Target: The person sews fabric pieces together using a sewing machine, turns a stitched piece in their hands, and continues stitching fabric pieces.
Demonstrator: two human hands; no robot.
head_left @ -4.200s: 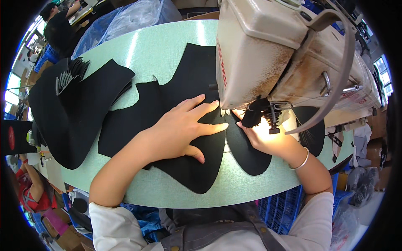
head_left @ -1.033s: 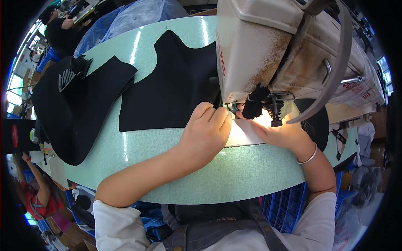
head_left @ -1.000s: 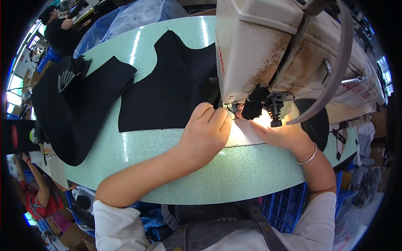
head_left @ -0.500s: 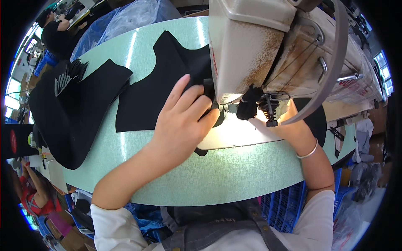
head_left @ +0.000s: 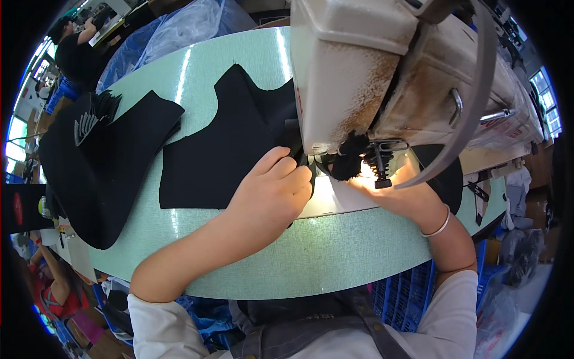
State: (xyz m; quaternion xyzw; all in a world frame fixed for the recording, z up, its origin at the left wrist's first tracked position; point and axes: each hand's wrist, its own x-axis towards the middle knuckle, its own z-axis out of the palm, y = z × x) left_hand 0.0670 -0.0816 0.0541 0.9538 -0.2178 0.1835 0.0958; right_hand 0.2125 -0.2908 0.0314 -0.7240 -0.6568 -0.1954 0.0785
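A black fabric piece (head_left: 209,155) with a curved cut-out lies on the table, its right part running under the head of a sewing machine (head_left: 353,72). My left hand (head_left: 269,188) is closed on the edge of this fabric, just left of the lit needle area, its fingers bent together. On the other side, my right hand (head_left: 406,194) reaches in under the machine head beside the lit plate (head_left: 326,200). Its fingertips are partly hidden behind the thread tension spring (head_left: 379,164) and washed out by the lamp, so its grip does not show.
Left on the pale green table (head_left: 287,263) lies a pile of black fabric pieces (head_left: 107,173). Scissors (head_left: 478,191) rest at the right. Blue crates (head_left: 403,296) stand below the table edge. One person (head_left: 78,54) sits far left, another in red (head_left: 54,287) lower left.
My left hand has come down toward me, and its raised index finger is now folded in. The fabric's left part has slid slightly toward me. My right hand has moved left, nearer the needle.
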